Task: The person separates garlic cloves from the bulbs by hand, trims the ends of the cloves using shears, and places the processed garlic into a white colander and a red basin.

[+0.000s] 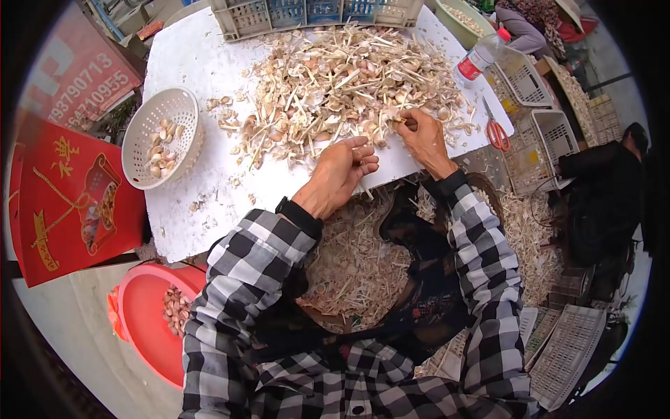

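Observation:
A big heap of garlic cloves, skins and dry stalks (335, 84) covers much of the white table top. At its near edge is my left hand (338, 174), turned on its side with the fingers curled in; what lies inside them is hidden. To its right, my right hand (423, 142) pinches with thumb and forefinger at the heap's edge, on a small piece too little to name. The two hands are a short way apart. On the left of the table, a white perforated basket (132, 150) holds several garlic cloves (164, 143).
Red-handled scissors (497, 134) and a plastic bottle (481, 57) are at the table's right side. A grey crate (241, 19) stands at the back. Lower left are a red basin (139, 307) with cloves and a red gift box (70, 202). Stalk scraps (356, 265) lie below; another person sits at upper right.

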The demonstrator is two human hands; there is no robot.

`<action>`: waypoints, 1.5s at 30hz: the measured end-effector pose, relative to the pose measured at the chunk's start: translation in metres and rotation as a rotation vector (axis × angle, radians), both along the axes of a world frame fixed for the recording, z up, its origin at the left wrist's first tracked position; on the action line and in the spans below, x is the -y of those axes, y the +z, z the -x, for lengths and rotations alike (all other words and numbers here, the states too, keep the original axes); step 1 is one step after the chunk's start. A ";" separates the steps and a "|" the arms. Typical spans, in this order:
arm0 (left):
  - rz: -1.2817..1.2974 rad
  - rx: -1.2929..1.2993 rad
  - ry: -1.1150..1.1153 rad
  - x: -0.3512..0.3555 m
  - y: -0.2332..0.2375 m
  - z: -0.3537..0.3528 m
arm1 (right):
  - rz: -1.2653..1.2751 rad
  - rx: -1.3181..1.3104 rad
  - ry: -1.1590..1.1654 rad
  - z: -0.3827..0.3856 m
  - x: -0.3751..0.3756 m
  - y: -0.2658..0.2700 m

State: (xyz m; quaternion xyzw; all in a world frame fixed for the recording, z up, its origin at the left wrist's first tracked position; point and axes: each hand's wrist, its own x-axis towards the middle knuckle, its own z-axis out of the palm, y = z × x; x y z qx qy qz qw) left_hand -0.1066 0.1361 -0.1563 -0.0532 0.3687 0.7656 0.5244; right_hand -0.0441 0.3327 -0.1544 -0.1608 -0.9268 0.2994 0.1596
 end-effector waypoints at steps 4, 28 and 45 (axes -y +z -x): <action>-0.015 0.013 0.018 -0.001 0.014 0.003 | 0.637 0.067 -0.083 -0.006 -0.008 0.022; -0.034 -0.038 0.049 0.003 0.016 0.006 | 0.980 -0.642 -0.328 -0.137 -0.147 0.150; 0.010 -0.039 -0.030 0.001 0.016 0.005 | -0.165 0.169 -0.084 -0.016 -0.063 0.007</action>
